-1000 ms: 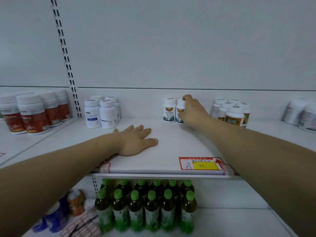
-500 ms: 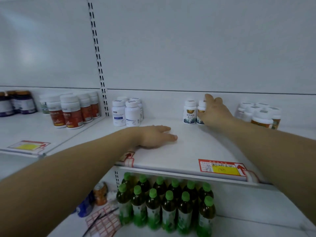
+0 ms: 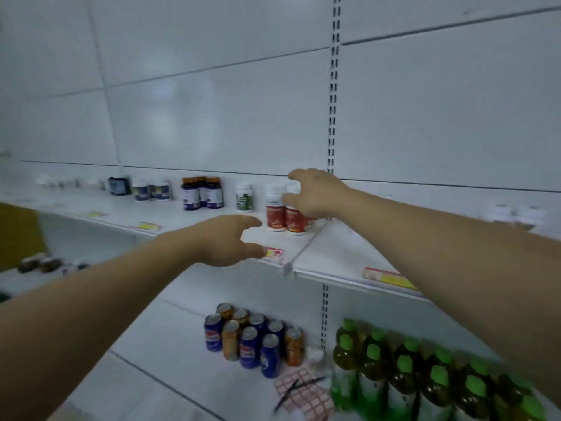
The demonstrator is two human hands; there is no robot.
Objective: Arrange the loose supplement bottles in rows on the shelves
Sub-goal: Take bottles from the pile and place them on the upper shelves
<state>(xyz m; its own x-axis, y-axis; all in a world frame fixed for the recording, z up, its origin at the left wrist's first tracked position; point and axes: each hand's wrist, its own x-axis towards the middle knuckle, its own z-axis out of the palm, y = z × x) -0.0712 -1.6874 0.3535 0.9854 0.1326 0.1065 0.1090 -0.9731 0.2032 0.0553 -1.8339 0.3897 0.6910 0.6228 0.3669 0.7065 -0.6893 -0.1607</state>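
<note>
Red-label white supplement bottles (image 3: 275, 213) stand in a cluster on the white shelf (image 3: 334, 253), beside the upright rail. My right hand (image 3: 317, 192) arches over the rightmost of them, thumb in front of a white cap and fingers spread above it, without closing. My left hand (image 3: 229, 240) hovers open over the shelf's front edge, just left of and below those bottles, holding nothing. Further left stand a green-label bottle (image 3: 244, 198), three amber bottles with orange caps (image 3: 202, 194) and small dark-label bottles (image 3: 151, 189).
A dark jar (image 3: 119, 185) and blurred small items sit at the shelf's far left. Blurred white bottles (image 3: 516, 214) stand far right. On the lower shelf are soda cans (image 3: 252, 338), green-capped tea bottles (image 3: 425, 369) and a red sticker sheet (image 3: 303, 393).
The view has swung left along the shelf. My right hand left the white bottles and now arches over the red-label ones. My left hand lifted off the shelf and moved left.
</note>
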